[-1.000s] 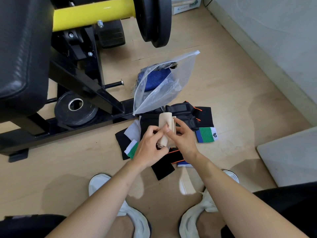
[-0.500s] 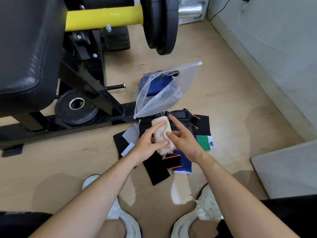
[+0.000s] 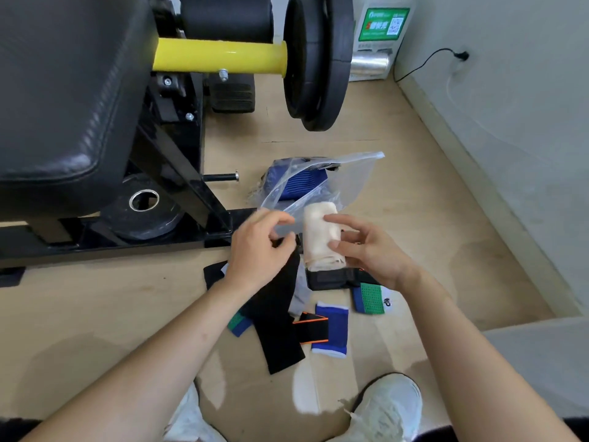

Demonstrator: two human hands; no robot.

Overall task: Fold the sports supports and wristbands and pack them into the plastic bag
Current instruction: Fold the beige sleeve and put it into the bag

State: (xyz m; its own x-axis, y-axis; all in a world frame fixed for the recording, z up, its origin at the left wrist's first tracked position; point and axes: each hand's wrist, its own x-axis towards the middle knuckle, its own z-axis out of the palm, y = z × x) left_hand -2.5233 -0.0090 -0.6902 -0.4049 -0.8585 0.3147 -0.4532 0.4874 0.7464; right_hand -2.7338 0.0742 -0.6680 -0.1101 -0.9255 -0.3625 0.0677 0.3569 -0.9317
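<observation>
The right grip (image 3: 369, 250) is clamped alone on the rolled beige support (image 3: 318, 231), held at the mouth of the plastic bag (image 3: 353, 177). The left grip (image 3: 258, 247), on the roll half a second ago, has moved to the bag's lower lip, fingers loosely curled; whether it pinches the film I cannot tell. Folding looks finished, with insertion next. A blue support (image 3: 306, 183) already lies inside, and others wait on the floor (image 3: 414, 224)

Green label (image 3: 384, 23) on white box (image 3: 376, 46) shows QR code, lettering unreadable.
</observation>
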